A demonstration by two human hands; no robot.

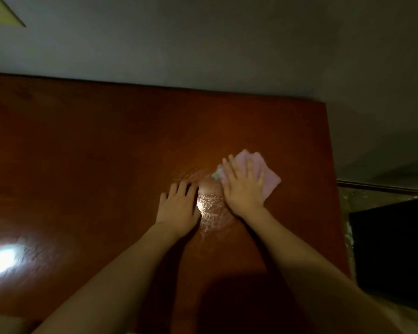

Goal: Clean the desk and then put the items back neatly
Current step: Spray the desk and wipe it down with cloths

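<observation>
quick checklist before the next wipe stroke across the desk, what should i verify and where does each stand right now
1. Cloth under the wiping hand: ok. The right hand lies flat on the pink cloth.
2. Cloth flat on the desk: ok, though one corner looks folded.
3. Left hand bracing: ok, flat on the wood beside the cloth, holding nothing.
4. Wet patch between the hands: not ok, streaks still glisten.
5. Path to the left free of items: ok in view; only a light reflection shows.
6. Cloth clean enough: cannot tell, its underside is hidden.

A dim room, likely a home: reddish wooden desk (106, 145) against plain wall (227, 44).
</observation>
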